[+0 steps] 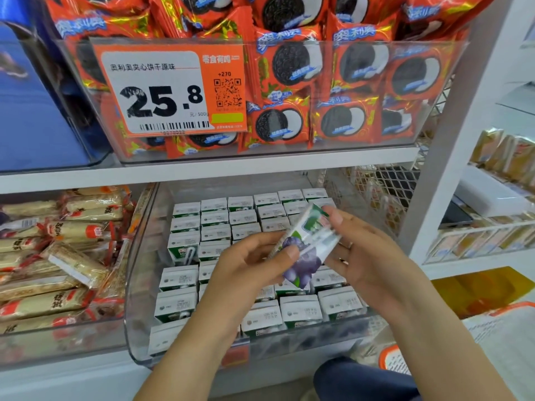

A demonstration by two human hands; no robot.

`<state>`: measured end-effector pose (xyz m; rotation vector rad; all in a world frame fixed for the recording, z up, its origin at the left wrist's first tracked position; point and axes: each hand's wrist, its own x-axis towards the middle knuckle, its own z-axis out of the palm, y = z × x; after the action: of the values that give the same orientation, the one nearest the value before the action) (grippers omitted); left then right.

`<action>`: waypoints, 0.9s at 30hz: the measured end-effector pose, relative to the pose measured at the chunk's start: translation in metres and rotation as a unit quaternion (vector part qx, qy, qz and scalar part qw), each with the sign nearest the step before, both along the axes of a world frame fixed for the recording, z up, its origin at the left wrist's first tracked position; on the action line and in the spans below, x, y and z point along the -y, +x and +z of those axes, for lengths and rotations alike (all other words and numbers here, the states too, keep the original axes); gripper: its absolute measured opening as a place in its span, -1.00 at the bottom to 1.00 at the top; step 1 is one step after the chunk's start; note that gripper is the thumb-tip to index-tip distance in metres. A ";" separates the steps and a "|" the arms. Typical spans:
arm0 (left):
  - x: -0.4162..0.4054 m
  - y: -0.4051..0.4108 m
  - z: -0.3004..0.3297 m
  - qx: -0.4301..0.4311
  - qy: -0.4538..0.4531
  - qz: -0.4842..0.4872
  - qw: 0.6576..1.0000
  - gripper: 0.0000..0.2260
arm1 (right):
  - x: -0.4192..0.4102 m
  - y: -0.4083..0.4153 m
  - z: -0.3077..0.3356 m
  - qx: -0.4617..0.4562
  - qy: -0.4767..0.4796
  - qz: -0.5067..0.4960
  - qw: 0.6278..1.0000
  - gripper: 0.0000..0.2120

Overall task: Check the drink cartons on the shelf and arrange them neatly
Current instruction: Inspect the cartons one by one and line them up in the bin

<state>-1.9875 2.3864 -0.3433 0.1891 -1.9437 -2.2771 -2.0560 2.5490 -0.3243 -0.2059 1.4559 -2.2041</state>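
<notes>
Snack bars [58, 256]: heaped loose in the next bin, well left of both hands; no part in this job.
Bin [136, 299]: clear tub below the hands; its front wall stands between the person and the rows.
Rows [214, 221]: cartons packed tops-up under and beyond the hands; one just left of the left hand shows its green face and straw, breaking the pattern.
Left hand [246, 273]: half-curled, thumb and fingers pinching the carton's lower end.
Carton [307, 244]: lifted clear of the rows, tilted, held between both hands over the bin's middle.
Right hand [364, 250]: fingers spread loosely, tips steadying the upper end.
Risk: the hold looks light; a slip would likely drop it onto the rows and knock neighbours askew.
Gap: hidden by the hands, so I cannot tell where it refits.
</notes>
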 end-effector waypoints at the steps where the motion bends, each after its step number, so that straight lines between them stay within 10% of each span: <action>1: 0.001 0.000 0.000 -0.002 0.025 0.007 1.000 -0.65 | -0.003 -0.001 0.002 -0.005 -0.005 0.007 1.000 -0.50; 13: -0.002 -0.001 -0.005 -0.012 0.020 -0.006 1.000 -0.66 | 0.001 0.004 0.002 -0.058 0.035 -0.026 0.997 -0.60; 19: -0.010 -0.003 -0.010 -0.037 -0.202 0.094 0.974 -0.86 | 0.011 0.007 -0.002 -0.103 0.072 -0.100 0.987 -0.50; 27: -0.019 -0.001 -0.015 -0.081 -0.403 0.184 0.893 -0.43 | 0.025 0.016 -0.005 -0.126 0.085 -0.115 0.982 -0.47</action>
<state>-1.9882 2.4055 -0.3583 0.2285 -2.3196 -1.0937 -2.0400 2.5244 -0.3289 -0.2801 1.8814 -2.2831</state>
